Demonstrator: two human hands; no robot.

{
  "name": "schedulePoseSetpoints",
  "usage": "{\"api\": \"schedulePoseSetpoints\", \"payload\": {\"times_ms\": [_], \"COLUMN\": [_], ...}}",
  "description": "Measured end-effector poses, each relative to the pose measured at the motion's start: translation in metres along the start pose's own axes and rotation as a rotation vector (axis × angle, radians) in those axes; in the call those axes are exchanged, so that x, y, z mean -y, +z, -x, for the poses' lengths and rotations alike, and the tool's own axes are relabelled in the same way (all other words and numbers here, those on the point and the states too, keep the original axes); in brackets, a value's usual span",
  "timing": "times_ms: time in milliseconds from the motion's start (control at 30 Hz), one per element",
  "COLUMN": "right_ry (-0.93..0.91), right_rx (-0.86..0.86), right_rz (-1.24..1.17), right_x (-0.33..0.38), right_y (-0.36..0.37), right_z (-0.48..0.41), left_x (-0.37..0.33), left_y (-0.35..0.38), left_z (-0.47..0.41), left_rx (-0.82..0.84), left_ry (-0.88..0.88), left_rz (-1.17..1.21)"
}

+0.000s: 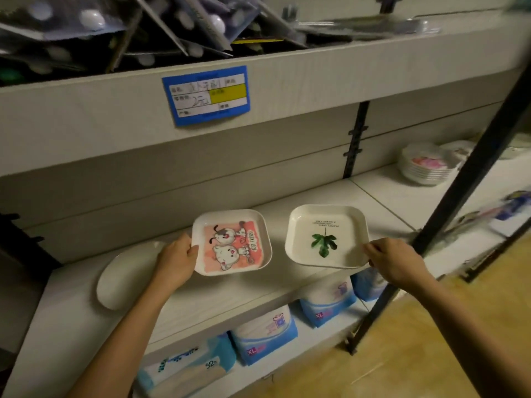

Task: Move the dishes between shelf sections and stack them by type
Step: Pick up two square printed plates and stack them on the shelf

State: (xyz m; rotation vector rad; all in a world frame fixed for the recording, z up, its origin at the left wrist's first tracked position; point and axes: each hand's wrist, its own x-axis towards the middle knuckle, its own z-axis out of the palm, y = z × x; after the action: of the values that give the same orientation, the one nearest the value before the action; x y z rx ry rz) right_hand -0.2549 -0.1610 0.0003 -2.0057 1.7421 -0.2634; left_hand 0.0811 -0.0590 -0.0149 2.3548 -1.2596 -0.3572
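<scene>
Holding two square plates over the middle shelf [201,297]: your left hand [176,261] grips the cartoon plate [232,242] by its 9 o'clock rim, and your right hand [393,261] pinches the leaf plate [326,237] at its 4 o'clock corner. Looks mid-carry; next, nest one in the other as one type. Readable: "BEST FRIENDS" on the cartoon plate, probably "HAPPY DAY" on the leaf plate, "2元" on the price tag [205,96] at 12 o'clock, "XL" and "52" on packs [264,334] at 6 o'clock; round plate stack [425,166] sits at 2 o'clock.

Black post [454,196] beside leaf plate [324,239]
</scene>
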Motion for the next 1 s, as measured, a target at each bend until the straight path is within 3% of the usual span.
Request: {"api": "schedulePoseSetpoints", "payload": {"times_ms": [400, 567, 1000], "right_ry": [0.044, 0.045, 0.226], "right_rx": [-0.047, -0.042, -0.139], "right_rz": [-0.116, -0.055, -0.079], "right_x": [-0.131, -0.203, -0.385], "right_y": [-0.065, -0.1, -0.191], "right_z": [0.017, 0.023, 0.047], "left_x": [-0.122, -0.184, -0.358], "left_y": [0.067, 0.103, 0.215], "left_z": [0.038, 0.062, 0.118], "left_rx": [0.11, 0.16, 0.286], "left_ry": [0.143, 0.197, 0.344], "left_rz": [-0.002, -0.025, 0.026]}}
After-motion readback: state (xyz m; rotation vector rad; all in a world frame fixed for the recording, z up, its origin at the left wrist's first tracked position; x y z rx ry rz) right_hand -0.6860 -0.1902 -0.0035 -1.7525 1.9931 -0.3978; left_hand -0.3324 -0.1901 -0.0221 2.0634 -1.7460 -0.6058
